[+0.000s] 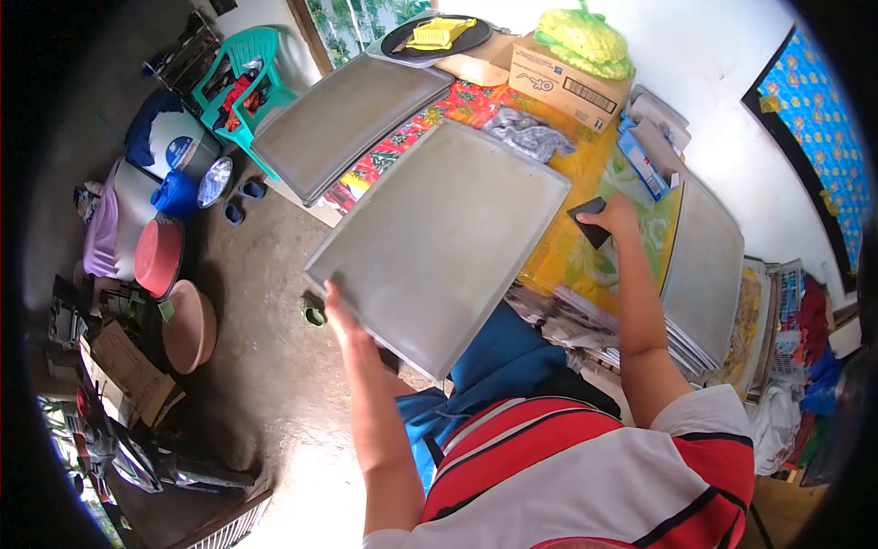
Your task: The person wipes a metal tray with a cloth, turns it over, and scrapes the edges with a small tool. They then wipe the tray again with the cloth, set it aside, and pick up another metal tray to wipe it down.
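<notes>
A grey metal baking tray (439, 242) is tilted in front of me, its far end over the table. My left hand (344, 318) grips its near left edge, thumb on top and the other fingers hidden underneath. To the right of the tray, my right hand (619, 218) is closed on a flat black scraper-like piece (588, 225), held over the yellow patterned tablecloth (549, 265). A crumpled grey cloth (529, 134) lies just beyond the tray. More trays are stacked on the left (357, 114) and on the right (704, 265).
A cardboard box (562, 87) with a bag of yellow food (583, 41) stands at the back. Beside it is a blue and white box (643, 165). A green chair (245, 78), basins (189, 325) and slippers (234, 215) are on the left floor.
</notes>
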Available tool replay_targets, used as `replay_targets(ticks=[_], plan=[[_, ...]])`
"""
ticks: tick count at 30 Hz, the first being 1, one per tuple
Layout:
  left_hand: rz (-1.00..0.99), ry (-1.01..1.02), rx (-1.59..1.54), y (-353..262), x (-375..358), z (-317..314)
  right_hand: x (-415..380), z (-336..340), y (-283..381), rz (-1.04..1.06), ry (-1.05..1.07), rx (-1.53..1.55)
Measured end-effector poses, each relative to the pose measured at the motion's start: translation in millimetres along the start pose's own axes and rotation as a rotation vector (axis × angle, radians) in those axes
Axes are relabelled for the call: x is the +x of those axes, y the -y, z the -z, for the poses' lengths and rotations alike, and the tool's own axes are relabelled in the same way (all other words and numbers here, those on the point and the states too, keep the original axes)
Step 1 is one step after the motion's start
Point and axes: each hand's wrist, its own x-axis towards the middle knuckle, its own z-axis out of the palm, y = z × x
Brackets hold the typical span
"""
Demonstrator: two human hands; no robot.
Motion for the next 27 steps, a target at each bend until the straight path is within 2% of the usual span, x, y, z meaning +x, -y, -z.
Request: replay_targets(ticks=[4, 7, 8, 11, 14, 17, 19, 21, 24, 27], plan=[[0.028, 0.07, 0.011, 35.3, 39.5, -13.3, -2.6, 3.9, -0.7, -0.043, 0.035, 0.028], [0.069, 0.026, 0.048, 40.2, 44.5, -23.5, 12.6, -10.9, -25.9, 0.105, 0.006, 0.146], [0.076, 0.019, 0.05, 38.2, 42.2, -25.3, 14.9, -8.9, -33.5, 0.143, 0.064, 0.173], [0.078, 0.025, 0.078, 35.3, 41.7, -14.7, 1.9, 7.0, -44.2, 0.03, 0.317, 0.893], [0.099, -0.029, 0.185, 34.5, 31.7, 3.4, 4.3, 22.9, -38.0, 0.078, 0.312, 1.252], [0.038, -0.038, 0.378, 35.2, -10.2, -8.4, 22.9, 34.2, -16.6, 0.049, 0.198, 1.147], [-0.012, -0.013, 0.445, 52.0, -27.5, -10.4, 27.5, 48.3, 14.3, 0.115, 0.246, 1.01], [-0.148, -0.008, 0.498, 72.8, -35.0, -3.0, 31.2, 58.5, 46.5, 0.217, 0.283, 0.878], [-0.102, -0.002, 0.512, 61.3, -43.8, -3.7, 52.0, 63.2, 77.4, 0.221, 0.441, 0.665], [-0.087, 0.031, 0.548, 49.2, -40.8, 8.2, 81.0, 56.4, 91.3, 0.316, 0.799, 0.555]])
